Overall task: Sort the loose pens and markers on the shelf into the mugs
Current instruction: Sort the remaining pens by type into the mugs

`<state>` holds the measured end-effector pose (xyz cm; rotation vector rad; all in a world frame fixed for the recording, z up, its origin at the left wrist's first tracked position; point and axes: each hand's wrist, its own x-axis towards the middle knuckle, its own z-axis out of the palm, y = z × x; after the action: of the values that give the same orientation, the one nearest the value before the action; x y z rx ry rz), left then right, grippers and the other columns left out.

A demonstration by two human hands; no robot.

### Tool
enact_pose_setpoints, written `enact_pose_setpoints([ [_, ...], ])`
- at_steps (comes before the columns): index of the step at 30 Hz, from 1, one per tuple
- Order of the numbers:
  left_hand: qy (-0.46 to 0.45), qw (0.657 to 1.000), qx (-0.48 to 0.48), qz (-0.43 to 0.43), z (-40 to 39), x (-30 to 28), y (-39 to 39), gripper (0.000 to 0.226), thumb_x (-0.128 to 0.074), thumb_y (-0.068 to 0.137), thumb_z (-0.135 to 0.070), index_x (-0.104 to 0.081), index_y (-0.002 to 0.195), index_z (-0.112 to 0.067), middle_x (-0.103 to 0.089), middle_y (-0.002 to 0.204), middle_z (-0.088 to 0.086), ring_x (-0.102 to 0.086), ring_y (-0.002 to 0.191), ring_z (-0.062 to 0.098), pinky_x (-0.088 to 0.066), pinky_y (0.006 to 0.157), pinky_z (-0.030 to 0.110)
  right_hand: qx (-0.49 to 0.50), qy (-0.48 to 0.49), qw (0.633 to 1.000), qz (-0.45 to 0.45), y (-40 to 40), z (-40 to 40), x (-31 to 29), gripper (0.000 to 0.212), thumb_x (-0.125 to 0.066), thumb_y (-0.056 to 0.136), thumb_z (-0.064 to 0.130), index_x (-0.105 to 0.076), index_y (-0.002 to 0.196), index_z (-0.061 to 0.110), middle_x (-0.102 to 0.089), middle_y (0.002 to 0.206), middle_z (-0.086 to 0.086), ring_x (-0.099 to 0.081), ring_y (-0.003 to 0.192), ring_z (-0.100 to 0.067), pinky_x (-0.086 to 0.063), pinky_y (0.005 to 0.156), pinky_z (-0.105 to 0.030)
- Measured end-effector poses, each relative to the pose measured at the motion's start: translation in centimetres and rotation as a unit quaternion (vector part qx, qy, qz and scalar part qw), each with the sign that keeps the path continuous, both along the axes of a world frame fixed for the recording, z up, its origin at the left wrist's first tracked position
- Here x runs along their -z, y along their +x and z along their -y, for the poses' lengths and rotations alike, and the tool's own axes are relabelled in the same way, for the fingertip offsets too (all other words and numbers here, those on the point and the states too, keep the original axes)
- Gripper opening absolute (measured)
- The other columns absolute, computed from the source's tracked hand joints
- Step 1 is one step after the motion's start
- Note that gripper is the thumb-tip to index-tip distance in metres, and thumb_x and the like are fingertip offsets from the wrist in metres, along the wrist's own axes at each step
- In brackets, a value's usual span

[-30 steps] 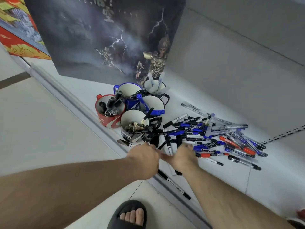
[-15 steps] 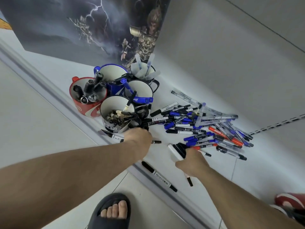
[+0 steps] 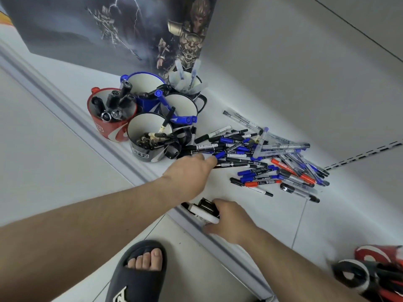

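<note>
Reaching into the loose pens (image 3: 261,158) on the shelf (image 3: 272,212), the left hand (image 3: 189,173), previously beside the mug (image 3: 148,138), is pinching a blue marker (image 3: 220,154); the right hand (image 3: 231,221), now withdrawn, is gripping collected black markers (image 3: 202,208), so sorting is continuing.

Dark fantasy poster (image 3: 122,29) against the wall, black slipper (image 3: 139,277) on the tiled floor (image 3: 43,171).

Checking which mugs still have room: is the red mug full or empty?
Partly full. The red mug stands upright holding several thick black markers, with white inner wall still showing.
</note>
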<state>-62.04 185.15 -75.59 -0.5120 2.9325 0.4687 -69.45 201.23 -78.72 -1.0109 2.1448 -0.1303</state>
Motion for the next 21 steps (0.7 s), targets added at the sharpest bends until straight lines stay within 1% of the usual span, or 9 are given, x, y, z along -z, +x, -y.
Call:
enact_pose_setpoints([
  [3, 0.086, 0.993, -0.022, -0.074, 0.1, 0.6, 0.3, 0.024, -0.039, 0.103, -0.020, -0.043, 0.127, -0.018, -0.056, 0.105, 0.007, -0.060, 0.088, 0.034, -0.041, 0.066, 0.035, -0.032, -0.017, 0.999, -0.032, -0.1, -0.1, 0.4, 0.029, -0.071, 0.077, 0.034, -0.042, 0.072, 0.030, -0.058, 0.086, 0.005, -0.061, 0.082, -0.022, -0.051, 0.070, -0.034],
  [6, 0.243, 0.956, -0.076, -0.143, 0.3, 0.2, 0.8, 0.021, -0.044, 0.102, -0.020, -0.051, 0.122, -0.020, -0.055, 0.094, -0.004, -0.057, 0.085, 0.023, -0.036, 0.067, 0.029, -0.019, -0.028, 0.997, -0.073, -1.1, -0.8, 0.2, 0.015, -0.065, 0.082, 0.031, -0.056, 0.089, 0.022, -0.064, 0.092, 0.001, -0.063, 0.087, -0.023, -0.053, 0.073, -0.033],
  [8, 0.385, 0.894, -0.153, -0.171, 0.2, -0.6, 0.6, 0.017, -0.046, 0.102, -0.019, -0.053, 0.116, -0.024, -0.055, 0.086, -0.007, -0.054, 0.076, 0.014, -0.043, 0.070, 0.026, 0.017, 0.011, 0.997, -0.080, -2.1, -1.7, -0.3, 0.018, -0.066, 0.081, 0.029, -0.056, 0.092, 0.019, -0.063, 0.087, 0.002, -0.064, 0.082, -0.022, -0.053, 0.068, -0.030],
  [11, 0.590, 0.733, -0.284, -0.186, -0.4, -1.6, -0.1, 0.010, -0.046, 0.103, -0.017, -0.055, 0.108, -0.017, -0.052, 0.082, 0.000, -0.050, 0.068, 0.016, -0.051, 0.073, 0.032, 0.174, 0.008, 0.984, -0.022, -3.2, -3.4, -1.6, 0.014, -0.069, 0.080, 0.022, -0.057, 0.086, 0.017, -0.059, 0.077, 0.001, -0.059, 0.066, -0.017, -0.046, 0.053, -0.025],
  [13, 0.683, 0.631, -0.316, -0.191, -1.6, -2.3, -0.6, 0.013, -0.045, 0.104, -0.018, -0.057, 0.106, -0.013, -0.052, 0.078, 0.003, -0.050, 0.062, 0.017, -0.053, 0.066, 0.034, 0.319, -0.067, 0.943, 0.060, -3.2, -4.4, -3.1, 0.008, -0.067, 0.081, 0.013, -0.059, 0.083, 0.013, -0.056, 0.072, -0.003, -0.053, 0.060, -0.017, -0.041, 0.053, -0.023],
  [15, 0.735, 0.562, -0.328, -0.188, -3.2, -2.7, -0.9, 0.016, -0.043, 0.105, -0.023, -0.057, 0.107, -0.015, -0.059, 0.074, 0.005, -0.056, 0.059, 0.020, -0.055, 0.064, 0.038, 0.432, -0.153, 0.876, 0.152, -2.5, -5.0, -5.1, 0.006, -0.063, 0.081, 0.004, -0.060, 0.083, 0.008, -0.054, 0.073, -0.009, -0.052, 0.060, -0.020, -0.042, 0.056, -0.027],
  [18, 0.781, 0.494, -0.333, -0.187, -5.7, -3.0, -1.5, 0.020, -0.040, 0.105, -0.027, -0.054, 0.114, -0.016, -0.065, 0.073, 0.008, -0.064, 0.063, 0.025, -0.060, 0.072, 0.048, 0.535, -0.228, 0.766, 0.274, -0.9, -5.3, -7.7, 0.010, -0.062, 0.085, 0.000, -0.061, 0.094, 0.003, -0.062, 0.081, -0.016, -0.066, 0.067, -0.025, -0.054, 0.060, -0.035],
  [20, 0.798, 0.459, -0.333, -0.204, -6.9, -3.0, -2.2, 0.021, -0.038, 0.106, -0.025, -0.053, 0.115, -0.015, -0.064, 0.070, 0.006, -0.067, 0.066, 0.025, -0.059, 0.078, 0.046, 0.581, -0.231, 0.723, 0.294, 0.1, -5.5, -8.3, 0.012, -0.065, 0.084, 0.004, -0.061, 0.095, 0.004, -0.066, 0.082, -0.016, -0.065, 0.066, -0.029, -0.054, 0.064, -0.037],
  [21, 0.801, 0.452, -0.333, -0.210, -7.3, -3.0, -2.5, 0.021, -0.037, 0.106, -0.024, -0.054, 0.114, -0.015, -0.064, 0.070, 0.006, -0.069, 0.068, 0.025, -0.057, 0.082, 0.045, 0.604, -0.229, 0.704, 0.296, 0.5, -5.7, -8.2, 0.012, -0.067, 0.083, 0.006, -0.061, 0.093, 0.004, -0.065, 0.079, -0.015, -0.062, 0.065, -0.031, -0.052, 0.064, -0.037],
])
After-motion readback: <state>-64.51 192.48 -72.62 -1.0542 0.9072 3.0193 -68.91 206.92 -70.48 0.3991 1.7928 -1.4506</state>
